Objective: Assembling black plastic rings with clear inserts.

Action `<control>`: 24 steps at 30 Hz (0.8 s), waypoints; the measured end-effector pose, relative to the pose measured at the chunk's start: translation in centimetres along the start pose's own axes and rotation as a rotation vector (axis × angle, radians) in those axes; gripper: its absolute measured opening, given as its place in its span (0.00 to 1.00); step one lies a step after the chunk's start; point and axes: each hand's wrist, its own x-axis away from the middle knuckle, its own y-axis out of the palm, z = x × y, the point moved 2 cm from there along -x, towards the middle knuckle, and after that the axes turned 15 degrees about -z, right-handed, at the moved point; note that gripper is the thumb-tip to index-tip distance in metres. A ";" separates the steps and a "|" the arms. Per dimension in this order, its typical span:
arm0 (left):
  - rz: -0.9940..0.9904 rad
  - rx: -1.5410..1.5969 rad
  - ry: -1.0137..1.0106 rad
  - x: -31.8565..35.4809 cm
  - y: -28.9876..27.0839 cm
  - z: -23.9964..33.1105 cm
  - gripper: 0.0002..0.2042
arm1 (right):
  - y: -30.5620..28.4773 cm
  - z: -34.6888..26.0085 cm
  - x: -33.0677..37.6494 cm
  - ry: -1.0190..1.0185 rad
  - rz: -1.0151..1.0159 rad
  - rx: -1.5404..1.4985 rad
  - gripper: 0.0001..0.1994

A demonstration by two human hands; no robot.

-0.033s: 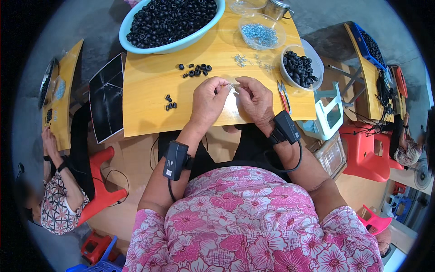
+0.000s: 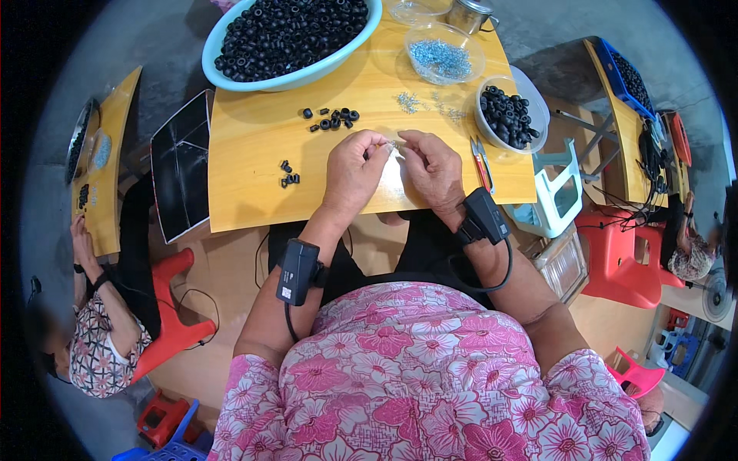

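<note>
Above the near half of the yellow table [image 2: 250, 169], my left hand [image 2: 354, 170] and my right hand [image 2: 436, 170] meet fingertip to fingertip. Both are closed in a pinch around something tiny and pale, too small to name. Left of my left hand lie two loose groups of black ring-like parts [image 2: 335, 121]. Beyond my fingers, small silvery-blue metal pieces [image 2: 409, 101] are scattered on the tabletop. Red-handled snips [image 2: 483, 164] lie right of my right hand.
A light-blue basin [image 2: 296, 83] heaped with black parts stands at the back left. Tubs of bluish pieces [image 2: 440, 58] and black rounded parts [image 2: 507, 117] stand at the right, near a metal cup [image 2: 469, 15]. People sit at side tables; a pale green stool [image 2: 555, 188] stands close right.
</note>
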 end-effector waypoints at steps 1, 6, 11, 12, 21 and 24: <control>-0.001 0.008 -0.002 0.0 0.0 0.0 0.05 | -0.1 0.0 -0.1 0.000 0.000 0.000 0.06; -0.006 0.011 -0.001 0.0 0.1 0.0 0.05 | -0.4 -0.3 -0.3 -0.088 -0.077 0.117 0.06; -0.003 0.008 0.002 0.1 0.0 -0.1 0.05 | -0.4 -0.5 -0.1 -0.053 -0.069 0.094 0.05; -0.010 0.003 -0.006 0.0 0.0 -0.1 0.05 | -0.4 -0.5 -0.1 -0.030 -0.070 0.089 0.04; -0.024 0.010 -0.015 0.1 0.0 0.1 0.04 | -0.2 -0.4 0.0 -0.019 0.000 0.076 0.04; -0.027 -0.003 -0.011 0.1 0.0 0.4 0.04 | -0.4 -0.5 0.0 -0.011 -0.009 0.097 0.04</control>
